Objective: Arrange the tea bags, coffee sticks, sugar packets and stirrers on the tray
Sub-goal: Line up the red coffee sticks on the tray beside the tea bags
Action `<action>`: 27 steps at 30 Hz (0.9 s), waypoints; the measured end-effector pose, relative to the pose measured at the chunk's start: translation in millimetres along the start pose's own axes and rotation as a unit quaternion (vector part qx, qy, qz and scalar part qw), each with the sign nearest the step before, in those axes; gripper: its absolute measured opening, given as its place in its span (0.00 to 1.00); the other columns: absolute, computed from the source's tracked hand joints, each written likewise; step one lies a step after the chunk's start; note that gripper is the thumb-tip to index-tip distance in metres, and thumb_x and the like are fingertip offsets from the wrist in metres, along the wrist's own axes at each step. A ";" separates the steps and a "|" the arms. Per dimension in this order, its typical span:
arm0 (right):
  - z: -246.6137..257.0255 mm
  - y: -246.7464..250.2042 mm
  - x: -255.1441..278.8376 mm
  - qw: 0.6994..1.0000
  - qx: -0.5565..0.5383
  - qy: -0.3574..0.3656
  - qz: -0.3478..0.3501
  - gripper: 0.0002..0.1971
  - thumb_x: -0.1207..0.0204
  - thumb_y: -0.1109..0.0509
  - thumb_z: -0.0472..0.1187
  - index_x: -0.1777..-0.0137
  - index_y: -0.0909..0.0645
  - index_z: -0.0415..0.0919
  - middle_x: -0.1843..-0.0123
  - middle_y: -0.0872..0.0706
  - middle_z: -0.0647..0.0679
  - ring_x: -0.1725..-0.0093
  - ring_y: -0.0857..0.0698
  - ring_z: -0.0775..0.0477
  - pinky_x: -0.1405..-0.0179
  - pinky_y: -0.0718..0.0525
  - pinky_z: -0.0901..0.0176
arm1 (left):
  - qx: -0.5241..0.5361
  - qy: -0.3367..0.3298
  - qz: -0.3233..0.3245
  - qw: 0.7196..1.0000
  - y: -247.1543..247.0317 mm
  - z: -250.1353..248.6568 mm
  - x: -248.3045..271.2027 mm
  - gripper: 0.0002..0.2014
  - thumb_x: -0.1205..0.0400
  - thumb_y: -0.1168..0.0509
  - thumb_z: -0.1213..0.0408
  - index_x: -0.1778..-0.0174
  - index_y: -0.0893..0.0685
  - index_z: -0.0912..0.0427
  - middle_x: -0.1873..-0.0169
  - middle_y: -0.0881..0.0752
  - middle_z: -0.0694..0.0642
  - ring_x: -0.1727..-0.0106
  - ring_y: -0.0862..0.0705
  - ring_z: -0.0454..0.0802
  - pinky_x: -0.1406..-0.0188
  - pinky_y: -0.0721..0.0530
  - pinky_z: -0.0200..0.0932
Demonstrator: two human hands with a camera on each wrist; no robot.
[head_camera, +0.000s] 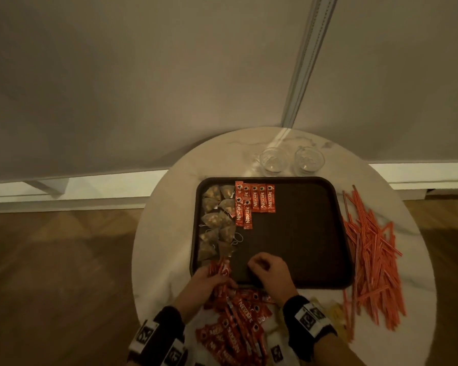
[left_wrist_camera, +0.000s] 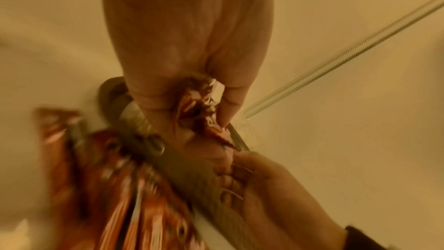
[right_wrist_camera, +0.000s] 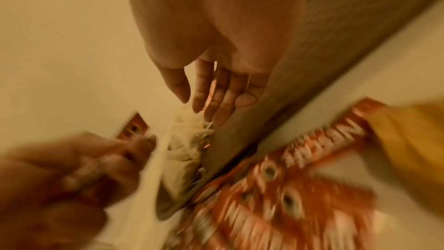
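A dark brown tray (head_camera: 288,247) holds tea bags (head_camera: 218,220) in a column along its left side. A row of red coffee sticks (head_camera: 254,202) lies at its far edge. At the tray's near left corner my left hand (head_camera: 217,276) grips a bunch of coffee sticks (left_wrist_camera: 201,109). My right hand (head_camera: 257,265) hovers over the tray's near edge. Its fingers (right_wrist_camera: 211,98) are relaxed and hold nothing. A loose pile of coffee sticks (head_camera: 238,320) lies on the table between my wrists. Orange stirrers (head_camera: 370,260) are heaped to the right of the tray, with yellow sugar packets (head_camera: 333,311) by my right wrist.
The tray sits on a round white marble table (head_camera: 164,207) against a wall. Two empty glasses (head_camera: 273,159) stand side by side behind the tray. The middle and right of the tray are bare. Wooden floor surrounds the table.
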State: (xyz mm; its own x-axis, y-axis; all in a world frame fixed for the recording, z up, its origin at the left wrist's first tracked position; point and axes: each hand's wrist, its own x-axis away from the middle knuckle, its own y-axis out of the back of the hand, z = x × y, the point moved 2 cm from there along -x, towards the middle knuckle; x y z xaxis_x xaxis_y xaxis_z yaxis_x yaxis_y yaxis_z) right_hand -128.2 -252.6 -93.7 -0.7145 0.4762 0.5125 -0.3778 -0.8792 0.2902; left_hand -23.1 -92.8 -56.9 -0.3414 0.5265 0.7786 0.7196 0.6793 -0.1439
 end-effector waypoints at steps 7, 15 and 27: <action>-1.2 -18.5 84.4 0.991 -0.115 -0.052 0.051 0.10 0.19 0.28 0.45 0.54 0.09 0.40 0.57 0.07 0.48 0.55 0.09 0.51 0.54 0.14 0.64 | 0.039 -0.058 0.002 0.998 -29.8 48.7 35.1 0.12 0.13 0.43 0.72 0.39 0.15 0.66 0.48 0.09 0.62 0.45 0.10 0.59 0.49 0.11 0.47; 9.3 -15.0 96.1 0.992 -0.125 0.008 -0.024 0.05 0.24 0.23 0.35 0.61 0.11 0.36 0.62 0.09 0.45 0.61 0.12 0.51 0.59 0.15 0.62 | -0.032 -0.121 0.039 0.991 -28.1 37.9 48.3 0.10 0.16 0.33 0.66 0.42 0.12 0.63 0.49 0.08 0.61 0.46 0.10 0.60 0.39 0.13 0.53; 6.3 -13.9 111.3 0.989 -0.139 -0.001 -0.050 0.07 0.19 0.30 0.37 0.54 0.12 0.34 0.62 0.11 0.48 0.66 0.17 0.63 0.64 0.20 0.70 | -0.188 -0.177 0.035 0.965 -33.6 50.8 63.3 0.08 0.23 0.23 0.59 0.51 0.13 0.56 0.58 0.08 0.51 0.57 0.09 0.48 0.51 0.10 0.47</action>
State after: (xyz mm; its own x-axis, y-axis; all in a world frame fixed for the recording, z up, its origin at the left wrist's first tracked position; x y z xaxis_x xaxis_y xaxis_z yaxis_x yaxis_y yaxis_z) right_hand -198.7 -187.3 -35.6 -0.6644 0.5608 0.4940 -0.5937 -0.7976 0.1069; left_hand -99.6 -56.4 -33.8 -0.4216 0.7512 0.5078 0.8943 0.4370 0.0960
